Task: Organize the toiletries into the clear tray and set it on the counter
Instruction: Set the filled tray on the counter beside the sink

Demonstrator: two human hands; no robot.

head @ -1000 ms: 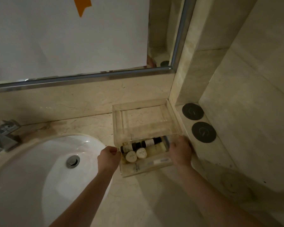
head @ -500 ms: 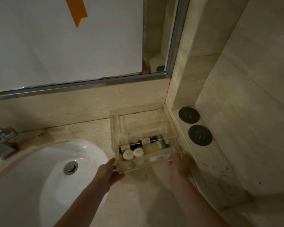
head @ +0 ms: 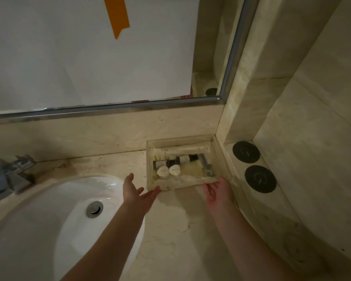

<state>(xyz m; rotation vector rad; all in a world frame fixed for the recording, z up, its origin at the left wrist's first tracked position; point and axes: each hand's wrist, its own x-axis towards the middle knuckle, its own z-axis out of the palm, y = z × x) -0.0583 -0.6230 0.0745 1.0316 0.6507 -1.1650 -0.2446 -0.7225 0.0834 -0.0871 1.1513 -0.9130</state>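
I see my two hands low over the surface (head: 170,230). My left hand (head: 135,192) is open wide, palm up, with the fingers spread. Its fingertips (head: 155,192) just touch the near left corner of the clear tray (head: 221,157). My right hand (head: 217,192) is open too, fingers loose, right at the near right edge of the tray. Neither hand holds anything.

The tray sits flat on the surface, just past both hands, tucked in the corner by the wall. Inside it are the toiletries: two small round white caps (head: 169,170) close to my left hand, dark little bottles (head: 182,160) behind them, a long pale tube (head: 182,149) at the far side, and another long pale thing (head: 182,181) along the near side. I cannot read the labels.

To the left of my left hand is the white sink (head: 49,220). To the right of my right hand, two black round discs (head: 253,167) lie on a ledge.
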